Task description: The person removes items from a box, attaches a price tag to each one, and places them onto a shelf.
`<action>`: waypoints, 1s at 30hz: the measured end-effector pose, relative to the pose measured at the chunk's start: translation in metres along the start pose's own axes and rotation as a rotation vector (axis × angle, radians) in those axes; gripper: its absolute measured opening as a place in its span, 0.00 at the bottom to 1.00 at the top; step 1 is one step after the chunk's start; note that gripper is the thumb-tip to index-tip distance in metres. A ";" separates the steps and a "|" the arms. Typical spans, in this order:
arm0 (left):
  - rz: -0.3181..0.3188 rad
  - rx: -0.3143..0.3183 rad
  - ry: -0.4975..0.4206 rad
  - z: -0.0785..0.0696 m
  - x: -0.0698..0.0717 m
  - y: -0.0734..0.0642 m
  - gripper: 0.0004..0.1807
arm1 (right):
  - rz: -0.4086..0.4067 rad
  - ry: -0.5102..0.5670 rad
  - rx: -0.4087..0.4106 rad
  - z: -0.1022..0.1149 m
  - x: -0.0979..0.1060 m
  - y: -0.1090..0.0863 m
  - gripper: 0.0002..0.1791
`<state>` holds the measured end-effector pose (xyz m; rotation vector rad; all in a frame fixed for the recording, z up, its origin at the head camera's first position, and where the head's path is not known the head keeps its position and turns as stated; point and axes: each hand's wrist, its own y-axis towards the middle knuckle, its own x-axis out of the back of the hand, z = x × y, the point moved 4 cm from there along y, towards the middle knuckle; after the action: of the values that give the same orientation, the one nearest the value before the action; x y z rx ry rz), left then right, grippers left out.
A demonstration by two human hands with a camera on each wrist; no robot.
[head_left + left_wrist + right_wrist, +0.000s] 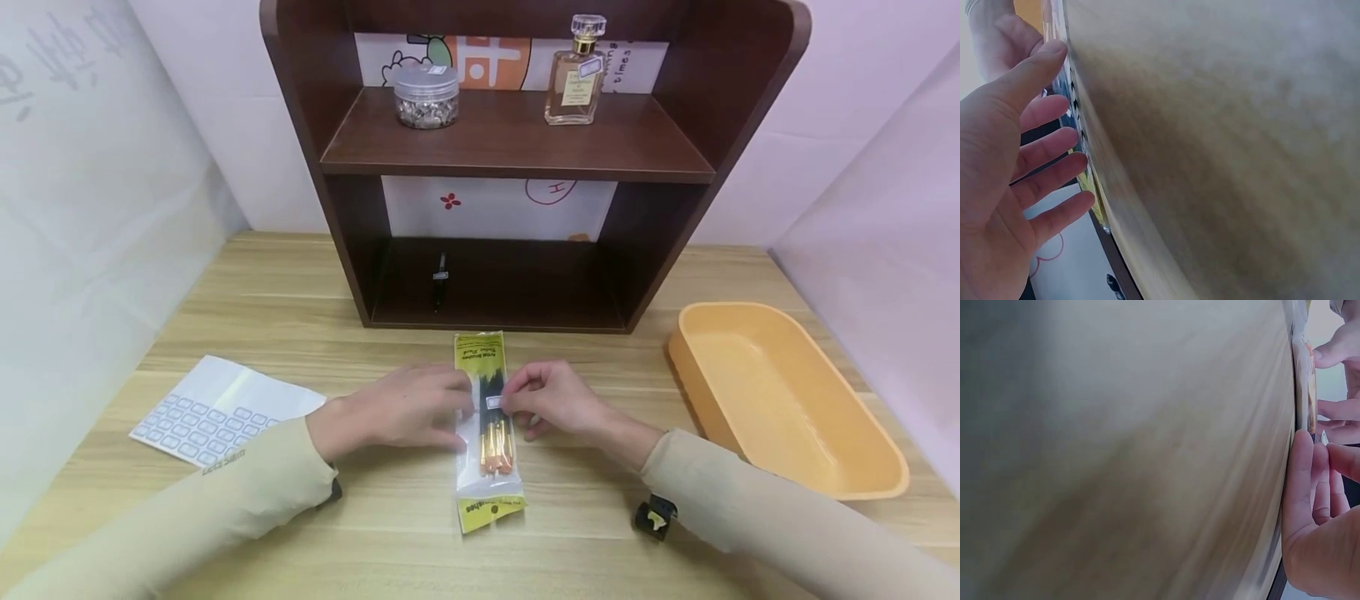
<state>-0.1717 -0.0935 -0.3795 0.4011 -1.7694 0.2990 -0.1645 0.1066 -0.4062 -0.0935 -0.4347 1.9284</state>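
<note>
A clear and yellow packet of artist brushes lies lengthwise on the wooden table, below the shelf unit. My right hand pinches the edge of a small white sticker label at the brushes' dark part. In the right wrist view the label stands up slightly at the fingertips, and how far it sticks to the packet cannot be seen. On the other side, my left hand has its fingers loosely spread, with thumb and fingertips at the packet's left edge.
Left lies a sheet of blue-framed labels. A dark brown shelf unit stands behind, bearing a labelled jar, a perfume bottle and a black pen. An orange tray sits at the right.
</note>
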 end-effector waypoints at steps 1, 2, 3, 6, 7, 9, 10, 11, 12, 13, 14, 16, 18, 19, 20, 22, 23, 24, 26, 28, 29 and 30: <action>0.006 0.004 -0.003 0.000 0.000 0.000 0.18 | -0.002 0.001 -0.005 0.000 0.000 0.000 0.08; 0.010 0.006 -0.003 0.001 -0.001 0.001 0.18 | -0.006 0.003 -0.010 0.000 -0.001 0.001 0.08; 0.015 0.007 -0.003 0.001 -0.001 0.001 0.18 | -0.009 0.004 -0.016 0.000 -0.001 0.001 0.07; 0.023 0.009 -0.002 0.001 -0.002 0.002 0.18 | -0.021 0.010 -0.034 0.000 -0.002 0.002 0.07; 0.022 0.009 -0.002 0.001 -0.002 0.002 0.18 | -0.024 0.011 -0.038 -0.001 -0.002 0.003 0.07; 0.024 0.011 -0.003 0.001 -0.002 0.002 0.17 | -0.027 0.012 -0.048 0.000 -0.003 0.003 0.07; 0.023 0.012 -0.003 0.001 -0.002 0.002 0.18 | -0.028 0.012 -0.053 0.000 -0.003 0.004 0.07; 0.025 0.014 -0.003 0.001 -0.002 0.002 0.18 | -0.030 0.011 -0.059 0.000 -0.004 0.004 0.07; 0.025 0.016 -0.006 0.001 -0.002 0.002 0.18 | -0.032 0.009 -0.066 0.000 -0.004 0.004 0.07; 0.023 0.016 -0.007 0.001 -0.003 0.002 0.18 | -0.034 0.003 -0.070 0.000 -0.005 0.004 0.07; 0.022 0.018 -0.009 0.001 -0.003 0.002 0.18 | -0.035 -0.002 -0.073 0.001 -0.005 0.004 0.07; 0.018 0.018 -0.014 0.000 -0.003 0.002 0.19 | -0.038 -0.018 -0.078 0.001 -0.005 0.004 0.07; 0.014 0.015 -0.015 0.000 -0.002 0.002 0.20 | -0.038 -0.035 -0.077 0.002 -0.006 0.004 0.08; 0.012 0.015 -0.014 0.000 -0.002 0.002 0.20 | -0.038 -0.042 -0.075 0.002 -0.006 0.005 0.08; 0.012 0.016 -0.014 0.000 -0.002 0.002 0.20 | -0.038 -0.050 -0.074 0.002 -0.006 0.005 0.07; 0.014 0.019 -0.015 -0.001 -0.002 0.001 0.21 | -0.037 -0.066 -0.072 0.003 -0.006 0.006 0.07; 0.017 0.021 -0.015 0.000 -0.002 0.001 0.21 | -0.035 -0.074 -0.071 0.003 -0.006 0.006 0.07; 0.019 0.024 -0.016 0.000 -0.003 0.002 0.22 | -0.035 -0.083 -0.070 0.003 -0.006 0.006 0.07; 0.023 0.029 -0.018 0.000 -0.003 0.002 0.23 | -0.033 -0.098 -0.070 0.003 -0.006 0.007 0.07; 0.024 0.033 -0.021 0.000 -0.003 0.002 0.23 | -0.031 -0.112 -0.070 0.003 -0.006 0.008 0.06; 0.023 0.033 -0.022 -0.001 -0.003 0.002 0.23 | -0.029 -0.116 -0.073 0.003 -0.006 0.008 0.06; 0.023 0.034 -0.024 -0.001 -0.003 0.003 0.24 | -0.027 -0.120 -0.075 0.003 -0.006 0.008 0.07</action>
<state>-0.1718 -0.0905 -0.3821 0.4106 -1.7951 0.3419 -0.1702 0.0980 -0.4065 -0.0200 -0.5857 1.8974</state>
